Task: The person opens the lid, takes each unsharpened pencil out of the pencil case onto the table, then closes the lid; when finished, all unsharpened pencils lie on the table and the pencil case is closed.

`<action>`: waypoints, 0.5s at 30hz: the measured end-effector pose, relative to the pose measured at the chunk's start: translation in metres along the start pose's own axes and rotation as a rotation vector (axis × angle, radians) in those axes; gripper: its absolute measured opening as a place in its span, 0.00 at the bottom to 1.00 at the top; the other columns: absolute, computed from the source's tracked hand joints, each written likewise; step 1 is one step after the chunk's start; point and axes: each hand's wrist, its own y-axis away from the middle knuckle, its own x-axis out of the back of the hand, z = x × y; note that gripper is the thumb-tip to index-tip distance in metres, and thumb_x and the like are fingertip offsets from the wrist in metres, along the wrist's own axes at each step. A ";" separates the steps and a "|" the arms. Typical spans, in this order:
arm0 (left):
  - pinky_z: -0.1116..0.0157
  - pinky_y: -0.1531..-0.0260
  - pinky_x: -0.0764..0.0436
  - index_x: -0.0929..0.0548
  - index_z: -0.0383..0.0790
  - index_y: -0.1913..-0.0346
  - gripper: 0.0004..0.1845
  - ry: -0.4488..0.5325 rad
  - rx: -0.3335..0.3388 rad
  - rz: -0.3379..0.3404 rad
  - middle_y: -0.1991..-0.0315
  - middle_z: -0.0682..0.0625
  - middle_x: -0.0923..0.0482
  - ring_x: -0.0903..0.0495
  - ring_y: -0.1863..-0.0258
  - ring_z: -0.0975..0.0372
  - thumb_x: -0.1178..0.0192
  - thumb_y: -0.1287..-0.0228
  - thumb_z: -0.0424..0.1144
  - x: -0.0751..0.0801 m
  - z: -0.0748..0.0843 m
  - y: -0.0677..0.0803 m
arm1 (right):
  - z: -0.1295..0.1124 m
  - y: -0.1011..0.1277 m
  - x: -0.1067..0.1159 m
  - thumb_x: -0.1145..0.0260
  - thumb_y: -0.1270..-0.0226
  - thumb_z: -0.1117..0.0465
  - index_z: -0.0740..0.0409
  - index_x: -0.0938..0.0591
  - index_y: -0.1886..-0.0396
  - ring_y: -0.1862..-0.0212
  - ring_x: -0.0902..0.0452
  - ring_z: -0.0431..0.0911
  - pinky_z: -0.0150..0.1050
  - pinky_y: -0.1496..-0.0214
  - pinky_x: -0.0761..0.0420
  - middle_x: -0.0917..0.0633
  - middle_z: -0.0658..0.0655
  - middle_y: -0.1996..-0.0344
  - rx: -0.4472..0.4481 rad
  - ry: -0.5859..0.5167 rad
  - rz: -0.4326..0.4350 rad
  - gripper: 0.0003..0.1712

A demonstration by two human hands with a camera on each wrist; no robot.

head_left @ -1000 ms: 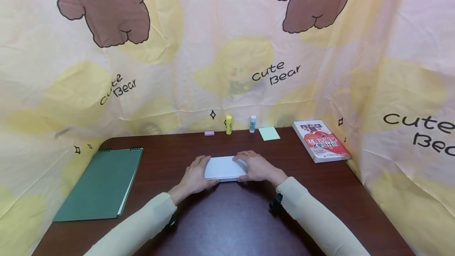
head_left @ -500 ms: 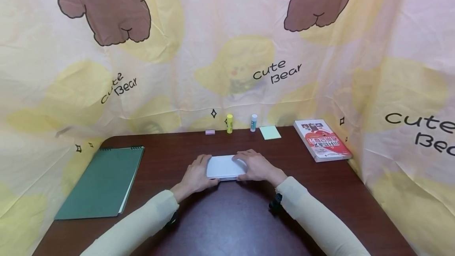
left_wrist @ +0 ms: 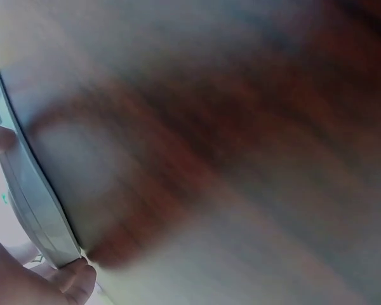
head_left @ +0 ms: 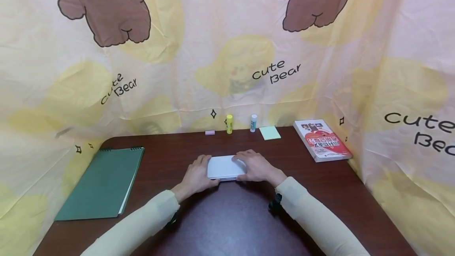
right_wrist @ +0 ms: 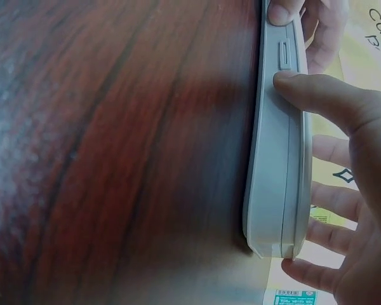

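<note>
A flat white plastic case [head_left: 223, 166] with rounded corners lies on the dark wooden table between my two hands. My left hand [head_left: 195, 175] grips its left end, with the thumb on the near side and fingers toward the far edge. At the other end my right hand [head_left: 258, 168] holds it the same way, some fingers lying over the top corner. The right wrist view shows the case's near side [right_wrist: 276, 159], with a small raised rectangular catch between the two thumbs. The lid looks closed, and the underside sits right at the tabletop.
A green spiral-bound pad [head_left: 103, 185] lies at the left. Along the back edge are a small pink block [head_left: 209, 132], a yellow tube [head_left: 229, 124], a white-and-blue glue stick [head_left: 253, 123] and pale green sticky notes [head_left: 269, 132]. A thick red-and-white book [head_left: 321, 140] lies back right.
My left hand and wrist have shifted very slightly to the right, along with the case's left end. My right hand keeps its place and both grips stay the same.
</note>
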 end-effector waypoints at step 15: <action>0.50 0.37 0.27 0.35 0.38 0.29 0.53 0.024 -0.023 0.005 0.35 0.40 0.31 0.27 0.39 0.49 0.25 0.55 0.61 0.003 0.002 0.000 | 0.000 0.001 0.009 0.26 0.43 0.40 0.42 0.21 0.37 0.33 0.29 0.54 0.56 0.36 0.26 0.22 0.54 0.34 0.004 -0.044 -0.033 0.35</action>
